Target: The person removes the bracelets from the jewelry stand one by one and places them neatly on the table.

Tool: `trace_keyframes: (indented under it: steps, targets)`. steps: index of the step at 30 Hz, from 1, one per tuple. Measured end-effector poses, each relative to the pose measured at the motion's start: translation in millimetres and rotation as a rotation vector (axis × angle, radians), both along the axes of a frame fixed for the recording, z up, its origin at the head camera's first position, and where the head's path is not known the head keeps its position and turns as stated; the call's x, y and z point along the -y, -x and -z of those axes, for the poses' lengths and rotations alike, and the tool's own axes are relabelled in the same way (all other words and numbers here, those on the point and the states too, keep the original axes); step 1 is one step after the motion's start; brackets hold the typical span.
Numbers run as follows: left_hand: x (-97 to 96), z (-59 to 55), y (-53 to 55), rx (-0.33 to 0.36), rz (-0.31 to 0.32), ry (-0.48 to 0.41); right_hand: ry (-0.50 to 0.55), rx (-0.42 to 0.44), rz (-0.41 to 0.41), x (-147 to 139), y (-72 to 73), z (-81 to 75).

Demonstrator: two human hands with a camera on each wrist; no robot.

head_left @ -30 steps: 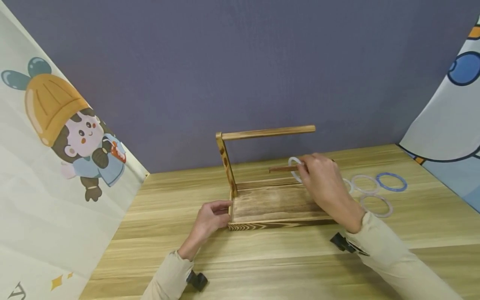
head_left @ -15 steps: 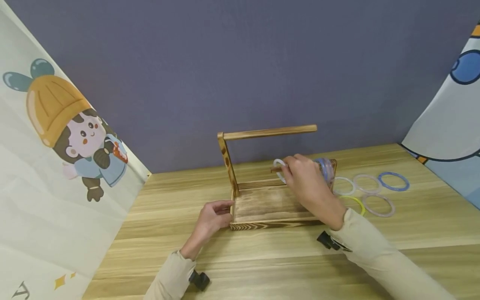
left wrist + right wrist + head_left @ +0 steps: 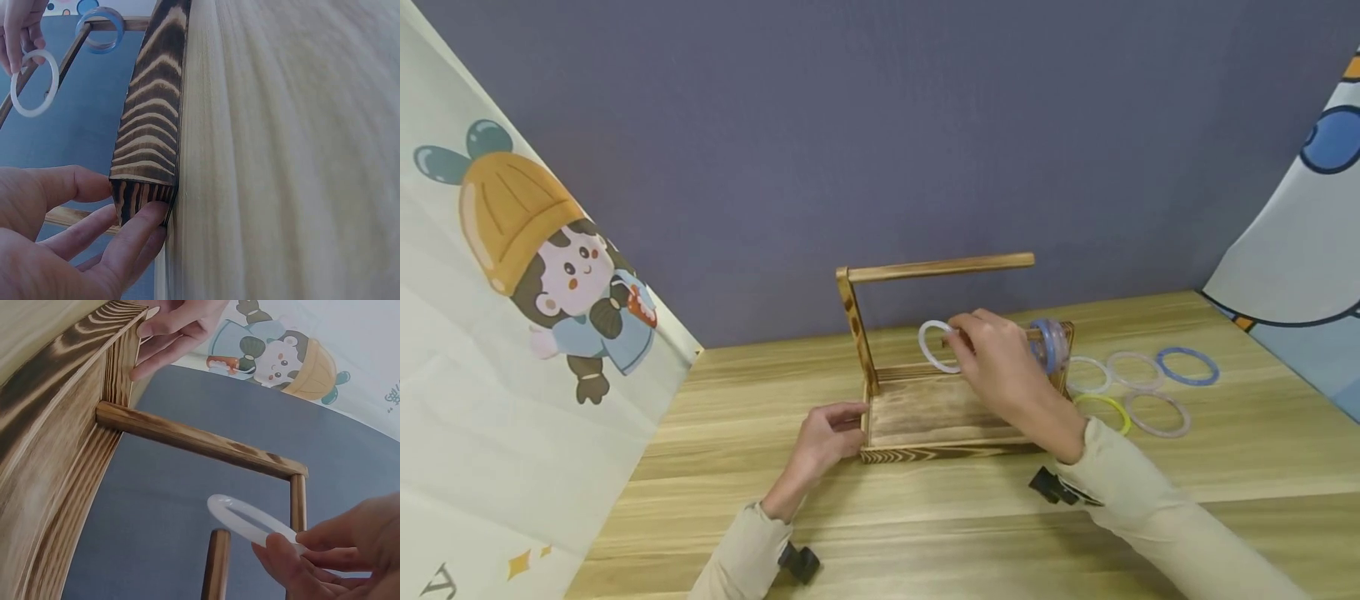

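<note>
My right hand (image 3: 1011, 371) pinches a white bangle (image 3: 931, 350) between thumb and fingers. In the right wrist view the bangle (image 3: 240, 519) is just off the free end of the lower peg (image 3: 217, 562). Blue and pale purple bangles (image 3: 1049, 346) hang on that peg near its right upright. The wooden bangle rack (image 3: 940, 408) has a shallow tray base and a higher bar (image 3: 940, 268) fixed to a left upright. My left hand (image 3: 820, 437) holds the tray's left end; in the left wrist view its fingertips (image 3: 153, 215) press around the patterned corner.
Several loose bangles lie on the wooden table (image 3: 925, 525) right of the rack: a blue one (image 3: 1187, 379), a yellow one (image 3: 1123, 412), pale pink ones (image 3: 1157, 433) and a whitish one (image 3: 1090, 390). A dark wall (image 3: 880, 150) stands behind.
My right hand has moved left along the lower peg, bringing the white bangle from around the peg to off its tip. The blue and purple bangles came into view. My left hand stays put.
</note>
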State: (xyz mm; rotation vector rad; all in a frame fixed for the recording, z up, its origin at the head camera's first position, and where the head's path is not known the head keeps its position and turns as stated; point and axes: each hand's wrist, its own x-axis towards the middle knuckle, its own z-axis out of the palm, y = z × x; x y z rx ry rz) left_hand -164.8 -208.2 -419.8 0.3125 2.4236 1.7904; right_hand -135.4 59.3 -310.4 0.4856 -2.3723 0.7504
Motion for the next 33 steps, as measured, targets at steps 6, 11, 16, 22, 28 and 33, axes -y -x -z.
trace_keyframes:
  steps: [6, 11, 16, 22, 28, 33]
  targets:
    - [0.2, -1.6, -0.9, 0.004, -0.009, 0.011, 0.014, -0.075, -0.002, -19, -7.9, -2.0]
    - [-0.3, -2.2, 0.0, 0.006, -0.011, -0.001, 0.022, -0.137, 0.001, -39, -20.4, -5.9]
    - [-3.2, -12.9, -7.7, 0.015, -0.002, -0.001, 0.026, -0.182, 0.032, -62, -35.8, -4.8]
    - [0.6, 0.4, -1.3, 0.024, 0.009, -0.017, 0.022, -0.157, 0.071, -89, -55.5, 1.1]
    - [-2.0, -2.2, -1.8, 0.021, -0.012, 0.0, 0.023, -0.138, 0.129, -126, -64.5, 13.8]
    - [-5.8, -13.3, -7.7, 0.026, -0.018, 0.015, 0.087, -0.038, 0.219, -159, -72.4, 28.9]
